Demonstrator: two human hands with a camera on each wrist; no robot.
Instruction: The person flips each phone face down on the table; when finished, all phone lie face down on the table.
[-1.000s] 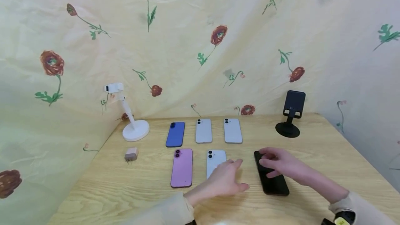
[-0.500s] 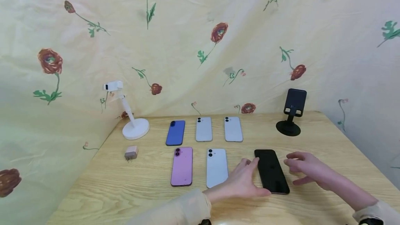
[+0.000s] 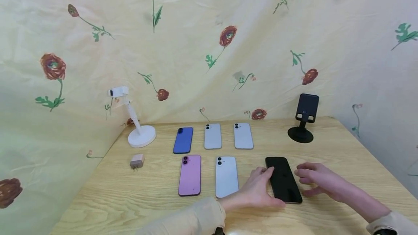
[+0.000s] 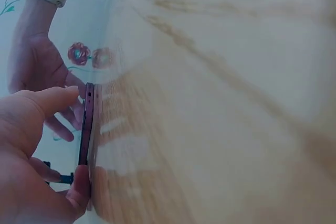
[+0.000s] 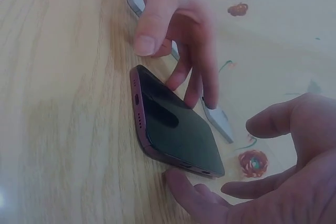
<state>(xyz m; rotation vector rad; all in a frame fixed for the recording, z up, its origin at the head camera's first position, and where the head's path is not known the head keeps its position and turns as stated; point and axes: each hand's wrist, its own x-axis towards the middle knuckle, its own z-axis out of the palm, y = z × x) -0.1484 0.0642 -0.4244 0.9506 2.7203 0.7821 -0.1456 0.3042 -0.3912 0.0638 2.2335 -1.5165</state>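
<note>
black phone [image 3: 282,179] (screen up) — flat, table's right

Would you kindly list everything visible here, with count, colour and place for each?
black phone: 1, dark screen up, flat on the table between the two hands
pink phone: 1, pink, front row, left
white phone: 1, white, front row, beside the pink one
blue phone: 1, blue, back row, left
pale phones: 2, silvery white, back row, middle and right
white stand: 1, white, back left
black stand: 1, black, back right
charger plug: 1, pinkish, left of the pink phone
table: 1, light wood
floral cloth: 1, cream with red flowers, behind
left hand: touches the black phone's left edge
right hand: open, at the phone's right side
</note>
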